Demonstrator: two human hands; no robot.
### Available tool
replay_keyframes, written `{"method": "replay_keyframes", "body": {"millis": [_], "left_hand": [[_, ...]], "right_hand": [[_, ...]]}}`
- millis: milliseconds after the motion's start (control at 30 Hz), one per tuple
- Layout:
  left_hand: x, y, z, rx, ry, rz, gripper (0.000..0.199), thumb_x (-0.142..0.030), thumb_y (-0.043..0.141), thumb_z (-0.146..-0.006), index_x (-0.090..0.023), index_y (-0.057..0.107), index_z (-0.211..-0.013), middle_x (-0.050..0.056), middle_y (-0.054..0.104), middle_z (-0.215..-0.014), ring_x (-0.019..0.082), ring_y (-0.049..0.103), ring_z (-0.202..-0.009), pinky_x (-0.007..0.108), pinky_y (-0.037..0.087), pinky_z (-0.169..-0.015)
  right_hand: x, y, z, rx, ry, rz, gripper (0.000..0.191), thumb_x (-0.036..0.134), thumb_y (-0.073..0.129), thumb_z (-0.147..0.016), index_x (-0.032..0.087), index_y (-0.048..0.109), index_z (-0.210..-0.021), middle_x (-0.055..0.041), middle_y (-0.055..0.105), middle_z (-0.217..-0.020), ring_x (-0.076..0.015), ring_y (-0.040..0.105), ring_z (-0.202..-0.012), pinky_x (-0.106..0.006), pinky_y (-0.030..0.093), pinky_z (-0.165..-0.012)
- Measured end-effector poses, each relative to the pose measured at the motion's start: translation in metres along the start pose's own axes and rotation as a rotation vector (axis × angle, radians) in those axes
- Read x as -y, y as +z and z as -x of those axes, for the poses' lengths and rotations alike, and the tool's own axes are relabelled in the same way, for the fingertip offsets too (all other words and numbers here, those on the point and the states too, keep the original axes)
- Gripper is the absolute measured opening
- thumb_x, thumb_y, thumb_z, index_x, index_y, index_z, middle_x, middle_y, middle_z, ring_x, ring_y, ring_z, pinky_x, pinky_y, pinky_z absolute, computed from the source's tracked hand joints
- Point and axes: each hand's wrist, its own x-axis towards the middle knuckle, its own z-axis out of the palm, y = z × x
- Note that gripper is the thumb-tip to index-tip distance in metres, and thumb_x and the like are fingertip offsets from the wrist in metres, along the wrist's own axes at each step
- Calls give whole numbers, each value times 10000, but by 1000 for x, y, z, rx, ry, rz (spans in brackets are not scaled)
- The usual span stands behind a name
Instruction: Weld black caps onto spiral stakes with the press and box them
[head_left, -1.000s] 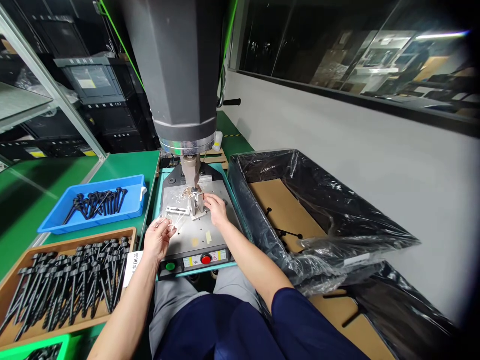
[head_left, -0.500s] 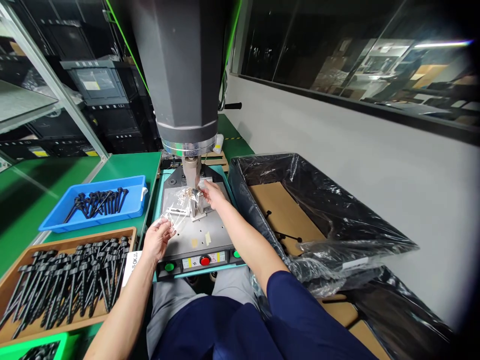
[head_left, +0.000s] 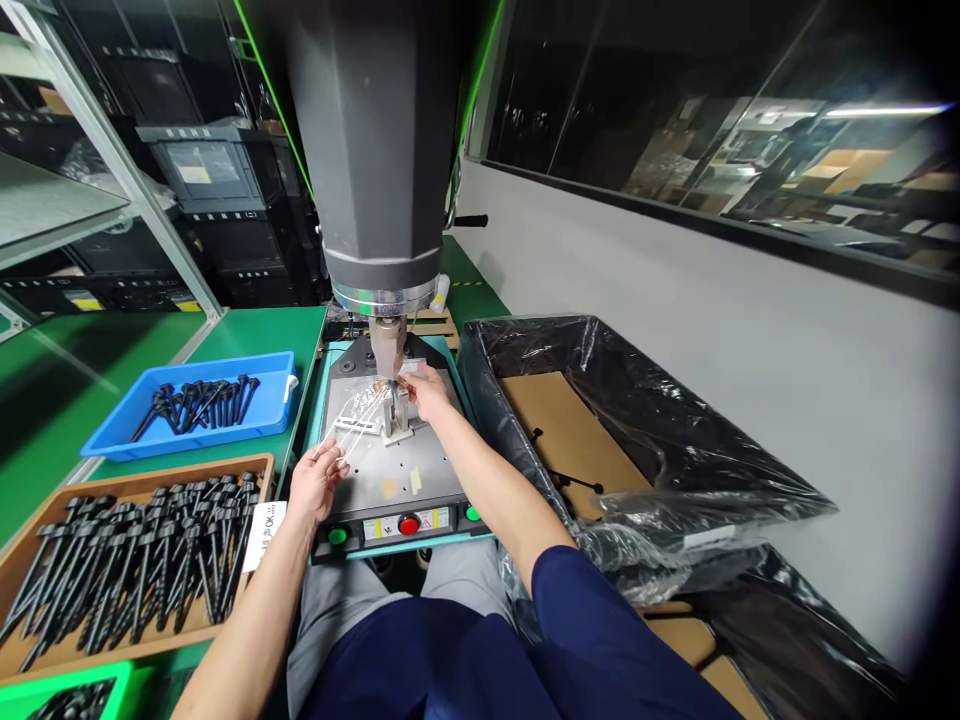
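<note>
Thin white strings (head_left: 361,423) run taut from my left hand (head_left: 316,480), whose fingers are pinched on them, up to the metal fixture (head_left: 396,425). Around their upper end is a shiny, clear, crinkled material (head_left: 365,402), too small to name surely. My right hand (head_left: 426,392) is at the fixture's right side, fingers closed together by a small dark piece just under the press's metal tip (head_left: 387,350). What those fingers hold is partly hidden. Beneath both hands lies the grey metal base plate (head_left: 375,480).
A press head (head_left: 375,150) hangs above. Buttons (head_left: 409,525) line the base's front. On the left, a blue tray (head_left: 225,425) and a brown tray (head_left: 255,470) hold several black stemmed parts, with a green bin (head_left: 129,690) nearer. A plastic-lined box (head_left: 600,340) stands right.
The strings from my left hand are now straighter and tighter. My right fingers have shifted slightly, closer in at the fixture. The view has moved a little.
</note>
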Motion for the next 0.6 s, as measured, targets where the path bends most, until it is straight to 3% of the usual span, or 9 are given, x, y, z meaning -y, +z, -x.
{"method": "replay_keyframes", "body": {"millis": [333, 600], "left_hand": [[8, -5, 7, -56, -113, -9, 278, -195, 794, -701, -119, 615, -899, 66, 686, -791, 150, 683, -617, 270, 588, -603], [15, -23, 15, -171, -187, -76, 170, -172, 714, -787, -109, 598, -894, 128, 697, -900, 176, 709, -686, 299, 594, -646]], "right_hand": [[1, -1, 2, 9, 3, -10, 464, 70, 664, -795, 194, 512, -1215, 31, 682, -690, -110, 610, -522, -184, 453, -478], [2, -3, 4, -20, 15, 1, 393, 151, 634, -852, 190, 496, -1218, 39, 652, -651, -91, 579, -484, -158, 419, -449]]}}
